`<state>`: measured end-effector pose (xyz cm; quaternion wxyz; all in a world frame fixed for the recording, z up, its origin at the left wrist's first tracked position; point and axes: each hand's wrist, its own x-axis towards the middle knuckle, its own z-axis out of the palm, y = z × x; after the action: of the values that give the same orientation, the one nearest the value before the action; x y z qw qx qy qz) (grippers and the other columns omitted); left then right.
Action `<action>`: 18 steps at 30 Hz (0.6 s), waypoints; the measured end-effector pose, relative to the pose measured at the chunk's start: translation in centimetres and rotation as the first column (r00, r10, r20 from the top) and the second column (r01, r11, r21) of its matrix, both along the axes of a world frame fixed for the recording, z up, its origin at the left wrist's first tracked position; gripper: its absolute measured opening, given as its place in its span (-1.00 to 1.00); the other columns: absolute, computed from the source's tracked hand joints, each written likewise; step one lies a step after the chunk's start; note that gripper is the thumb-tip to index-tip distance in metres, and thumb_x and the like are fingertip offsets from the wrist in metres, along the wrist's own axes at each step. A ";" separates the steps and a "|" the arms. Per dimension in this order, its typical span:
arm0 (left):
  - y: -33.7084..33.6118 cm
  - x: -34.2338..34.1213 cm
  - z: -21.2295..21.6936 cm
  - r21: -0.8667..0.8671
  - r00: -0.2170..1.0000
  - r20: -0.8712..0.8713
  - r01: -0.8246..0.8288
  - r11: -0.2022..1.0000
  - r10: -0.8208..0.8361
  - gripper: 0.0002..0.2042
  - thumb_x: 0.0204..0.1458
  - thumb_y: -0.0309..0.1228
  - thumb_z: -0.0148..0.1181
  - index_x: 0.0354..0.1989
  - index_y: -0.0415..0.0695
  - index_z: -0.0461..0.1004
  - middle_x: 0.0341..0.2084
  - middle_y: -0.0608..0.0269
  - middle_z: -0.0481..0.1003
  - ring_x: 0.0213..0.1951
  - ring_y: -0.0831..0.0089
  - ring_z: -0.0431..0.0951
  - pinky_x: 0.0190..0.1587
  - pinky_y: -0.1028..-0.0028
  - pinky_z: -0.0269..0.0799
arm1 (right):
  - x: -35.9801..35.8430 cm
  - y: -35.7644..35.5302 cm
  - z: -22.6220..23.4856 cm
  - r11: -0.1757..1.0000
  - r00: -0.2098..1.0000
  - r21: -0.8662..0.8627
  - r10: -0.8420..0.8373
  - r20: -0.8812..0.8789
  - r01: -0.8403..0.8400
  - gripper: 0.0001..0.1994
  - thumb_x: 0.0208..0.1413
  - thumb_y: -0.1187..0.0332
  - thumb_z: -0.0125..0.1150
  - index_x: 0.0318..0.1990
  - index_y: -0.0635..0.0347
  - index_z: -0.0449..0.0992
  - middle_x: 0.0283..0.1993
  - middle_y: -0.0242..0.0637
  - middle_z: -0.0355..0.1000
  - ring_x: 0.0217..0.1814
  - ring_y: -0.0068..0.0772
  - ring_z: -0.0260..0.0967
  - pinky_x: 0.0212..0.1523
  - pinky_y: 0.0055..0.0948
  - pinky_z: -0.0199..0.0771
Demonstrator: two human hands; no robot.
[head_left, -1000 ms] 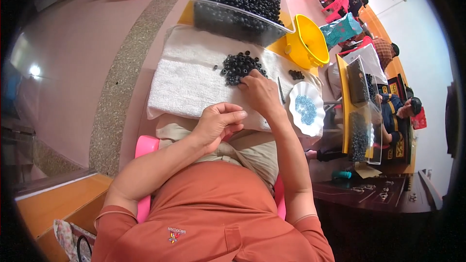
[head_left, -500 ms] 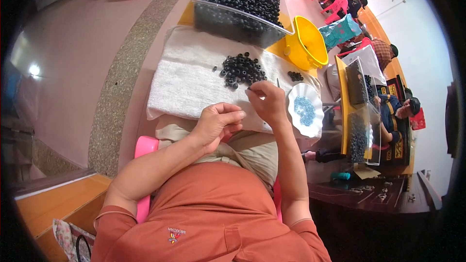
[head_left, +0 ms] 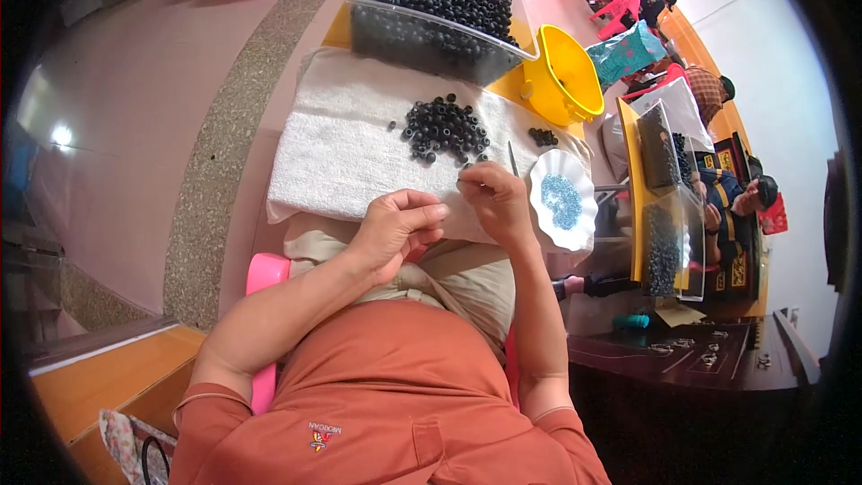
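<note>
My right hand [head_left: 496, 200] rests on the near edge of a white towel [head_left: 332, 148], thumb and forefinger pinched on what looks like a small dark bead at the fingertips. My left hand [head_left: 400, 226] sits just left of it, almost touching, with its fingers curled shut; whatever is inside is hidden. A loose pile of dark round beads [head_left: 444, 130] lies on the towel beyond the right hand. A thin needle-like pin [head_left: 512, 158] lies on the towel near a smaller cluster of dark beads [head_left: 541, 136].
A clear bin [head_left: 431, 36] heaped with dark beads stands at the far end. A yellow bowl [head_left: 564, 76] is to its right. A white scalloped dish [head_left: 541, 207] holds tiny blue beads. Other people sit along tables at the right.
My right hand has drawn back from the bead pile toward my body and now sits beside the left hand. The left hand has stayed in place.
</note>
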<state>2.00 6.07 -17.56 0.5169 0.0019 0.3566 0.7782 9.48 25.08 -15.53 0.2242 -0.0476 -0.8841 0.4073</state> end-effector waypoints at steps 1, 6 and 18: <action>0.0 0.0 0.0 0.011 1.000 0.008 -0.007 1.000 0.007 -0.89 0.05 -0.54 0.28 -0.26 -0.20 0.49 -0.41 0.27 0.53 -0.40 0.52 0.55 -0.30 0.53 0.59 | 0.1 -0.2 0.2 0.999 0.999 0.034 -0.015 0.038 0.014 -0.87 -0.01 0.62 0.27 -0.27 0.30 0.57 -0.32 -0.26 0.50 -0.34 -0.46 0.46 -0.28 -0.55 0.46; 0.0 0.0 0.2 0.016 1.000 0.011 0.002 1.000 -0.002 -0.89 0.04 -0.55 0.29 -0.27 -0.18 0.50 -0.39 0.33 0.52 -0.39 0.59 0.52 -0.31 0.59 0.57 | 0.6 -0.1 -0.1 0.992 0.995 0.111 -0.065 0.070 0.057 -0.85 -0.04 0.64 0.26 -0.27 0.32 0.57 -0.29 -0.21 0.50 -0.31 -0.42 0.48 -0.28 -0.53 0.47; 0.0 0.1 0.2 0.016 1.000 0.016 -0.009 1.000 0.009 -0.88 0.03 -0.56 0.29 -0.27 -0.20 0.50 -0.41 0.32 0.52 -0.42 0.57 0.53 -0.33 0.59 0.57 | 1.1 0.1 -0.3 0.985 0.990 0.175 -0.020 0.142 -0.005 -0.83 -0.08 0.65 0.21 -0.30 0.28 0.59 -0.30 -0.22 0.50 -0.26 -0.29 0.48 -0.24 -0.45 0.45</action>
<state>2.06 6.07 -17.40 0.5160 -0.0018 0.3465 0.7834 10.55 25.17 -15.82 0.1650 -0.0603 -0.9300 0.3230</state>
